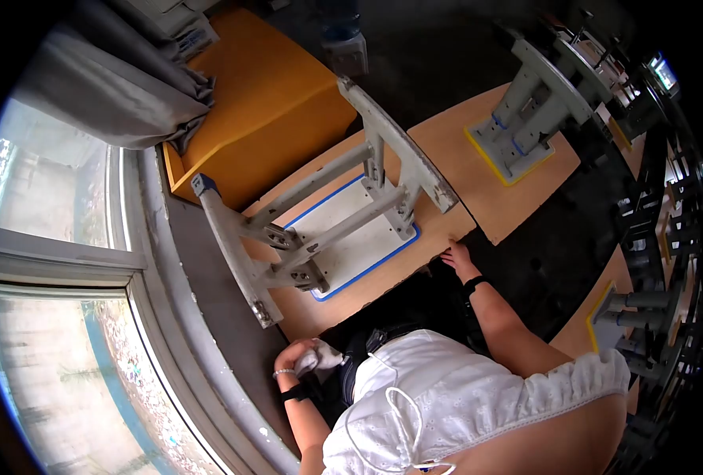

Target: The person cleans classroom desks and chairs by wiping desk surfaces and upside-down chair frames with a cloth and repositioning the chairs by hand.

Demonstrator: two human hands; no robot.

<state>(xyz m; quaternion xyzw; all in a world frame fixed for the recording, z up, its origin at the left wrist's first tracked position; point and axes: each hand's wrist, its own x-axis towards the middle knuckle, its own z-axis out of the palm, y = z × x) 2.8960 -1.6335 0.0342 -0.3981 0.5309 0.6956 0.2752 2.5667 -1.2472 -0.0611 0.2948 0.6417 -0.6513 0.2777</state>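
My left hand point(294, 354), with a bracelet and a dark band at its wrist, is closed around a whitish-grey cloth point(324, 358) beside the near left corner of a wooden-topped desk point(359, 305). At the desk's near right corner, my right hand point(458, 256) grips the edge, one finger on top and others lower down. An upturned stool point(351, 229) lies on this desk, its white, blue-rimmed seat against the top and its worn grey metal legs pointing up. Neither hand touches the stool.
Left of the desk run a wall ledge and windows point(58, 356). An orange-yellow cabinet point(264, 103) and a grey curtain point(114, 87) stand beyond. Another desk point(446, 127) adjoins on the right, bearing an upturned yellow-rimmed stool point(521, 150). More desks and stools fill the right side.
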